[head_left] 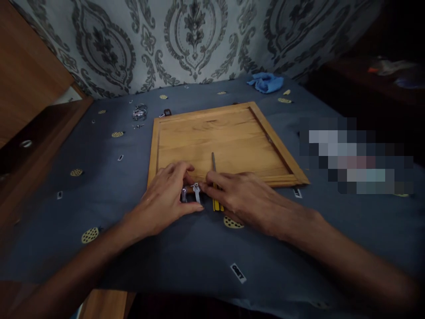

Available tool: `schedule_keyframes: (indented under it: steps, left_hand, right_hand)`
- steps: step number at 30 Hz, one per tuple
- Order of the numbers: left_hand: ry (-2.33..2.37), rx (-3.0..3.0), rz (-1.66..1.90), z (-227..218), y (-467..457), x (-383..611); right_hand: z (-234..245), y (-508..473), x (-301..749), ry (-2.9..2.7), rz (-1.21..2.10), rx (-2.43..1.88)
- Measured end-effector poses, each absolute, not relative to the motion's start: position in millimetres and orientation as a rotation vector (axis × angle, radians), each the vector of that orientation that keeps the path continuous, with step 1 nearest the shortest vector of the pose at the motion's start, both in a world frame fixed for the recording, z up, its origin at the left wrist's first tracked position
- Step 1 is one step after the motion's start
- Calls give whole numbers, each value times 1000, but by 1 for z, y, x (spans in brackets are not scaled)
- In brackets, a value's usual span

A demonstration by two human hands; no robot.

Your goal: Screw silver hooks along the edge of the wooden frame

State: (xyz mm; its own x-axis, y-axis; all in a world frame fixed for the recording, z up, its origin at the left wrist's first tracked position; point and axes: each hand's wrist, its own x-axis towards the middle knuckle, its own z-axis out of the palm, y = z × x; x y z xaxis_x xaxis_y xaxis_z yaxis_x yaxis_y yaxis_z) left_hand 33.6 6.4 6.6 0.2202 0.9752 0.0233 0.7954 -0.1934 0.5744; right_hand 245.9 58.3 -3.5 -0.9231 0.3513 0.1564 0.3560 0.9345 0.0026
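A framed wooden panel (pixel 209 137), like a cabinet door, lies flat on the cloth-covered surface. A metal cabinet hinge (pixel 196 193) sits at its near edge and sticks out toward me. My left hand (pixel 168 190) curls around this hinge, fingers at the panel edge and thumb at the hinge's near end. In my right hand (pixel 237 192) is a screwdriver (pixel 217 204) with a yellow handle, its dark shaft pointing away over the panel. The right fingertips reach close to the hinge; whether they touch it I cannot tell.
Behind the panel's left corner lie more metal hinge parts (pixel 140 112), small screws (pixel 138 126) and a small dark piece (pixel 167 112). A crumpled blue cloth (pixel 266 83) rests at the back right. A patterned curtain (pixel 195 40) hangs behind; wooden furniture (pixel 36 66) stands left. A blurred-out patch covers the right side.
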Motion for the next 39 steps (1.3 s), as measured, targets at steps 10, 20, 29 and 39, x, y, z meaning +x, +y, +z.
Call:
schedule_keyframes:
  steps: [10,20,29,39]
  left_hand:
    - [1638,2049,468,21,4,25]
    - [1643,2216,464,9,0,33]
    - [1666,2206,491,3,0,32]
    - [1634,2137,512,2,0,32]
  right_hand:
    - [-2,58,246,-2927,-29,-565]
    - [-4,59,247,-2937,-4,-560]
    - [-3,60,247,-2922,7,-543]
    - [-2,60,248,-2939,43,-534]
